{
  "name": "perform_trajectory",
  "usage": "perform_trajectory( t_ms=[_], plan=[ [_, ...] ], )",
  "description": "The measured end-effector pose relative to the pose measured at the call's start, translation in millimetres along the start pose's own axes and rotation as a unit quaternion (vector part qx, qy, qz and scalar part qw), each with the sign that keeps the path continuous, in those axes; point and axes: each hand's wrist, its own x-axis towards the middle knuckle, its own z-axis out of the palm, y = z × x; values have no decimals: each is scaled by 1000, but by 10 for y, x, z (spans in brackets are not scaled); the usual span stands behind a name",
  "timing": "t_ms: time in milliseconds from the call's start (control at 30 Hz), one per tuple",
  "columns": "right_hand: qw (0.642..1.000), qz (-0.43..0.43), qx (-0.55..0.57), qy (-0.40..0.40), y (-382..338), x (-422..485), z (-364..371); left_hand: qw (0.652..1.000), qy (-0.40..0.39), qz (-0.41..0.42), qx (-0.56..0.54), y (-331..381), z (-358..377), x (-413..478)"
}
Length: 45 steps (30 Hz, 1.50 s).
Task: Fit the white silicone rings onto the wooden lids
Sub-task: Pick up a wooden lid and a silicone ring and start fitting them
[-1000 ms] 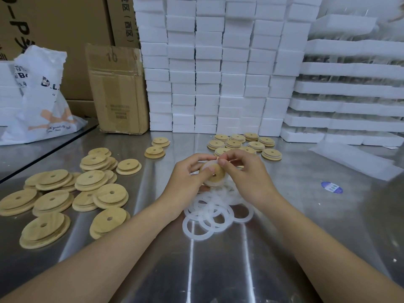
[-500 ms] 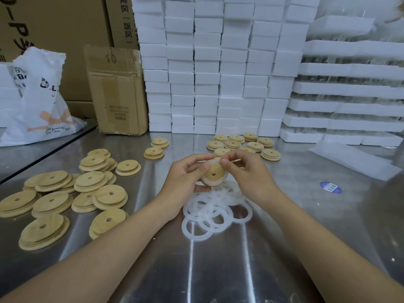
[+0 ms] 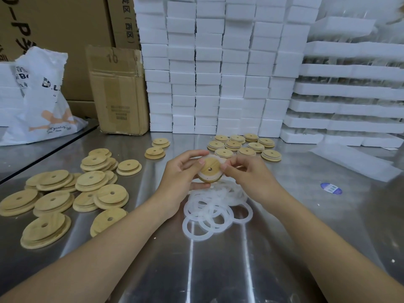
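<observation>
A wooden lid [image 3: 210,169] with a white silicone ring [image 3: 203,177] around its face is held up between both hands, tilted toward the camera. The left hand [image 3: 180,173] grips its left edge with curled fingers. The right hand [image 3: 251,174] pinches the ring at the lid's right edge. Just below the hands, loose rings [image 3: 215,212] lie heaped on the counter [image 3: 218,270]. Bare lids [image 3: 65,193] are spread left of the left hand, and small lid stacks [image 3: 242,145] sit just beyond the hands.
</observation>
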Motion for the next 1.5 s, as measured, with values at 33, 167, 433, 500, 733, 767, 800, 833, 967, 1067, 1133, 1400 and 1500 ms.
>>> perform_trajectory(
  t_ms=[33,167,433,500,733,767,800,833,967,1067,1133,1400,1500],
  plan=[
    [1000,2,-3,-3,4,-10,-7,1000,-2,-1,0,3,-2,-1],
    [1000,24,-7,-11,3,-18,-52,1000,-2,-17,-16,36,0,1],
    [999,35,15,-28,-75,-61,-54,999,6,-22,-23,77,-31,14],
    [999,41,15,-18,-76,-76,-29,999,10,-24,-32,68,-34,8],
    [995,76,59,-17,-136,-104,-9,997,-5,-26,-79,101,-13,-14],
    [995,78,61,-23,-151,-114,-4,996,1,-24,-83,111,-8,-17],
    [995,78,63,-30,-167,-123,5,996,7,-24,-90,123,-7,-20],
    [994,78,62,-36,-186,-132,11,995,11,-25,-97,139,-3,-19],
    [995,73,53,-49,-244,-133,28,993,24,-26,-112,188,-3,-30],
    [994,78,65,-48,-237,-149,19,990,15,-40,-137,171,8,-49],
    [993,80,80,-35,-219,-159,19,986,8,-52,-157,152,8,-53],
    [995,74,72,3,-202,-135,18,999,-30,-9,-21,166,10,-37],
    [997,24,70,-7,-197,-143,26,997,-69,7,27,184,40,-61]
  ],
)
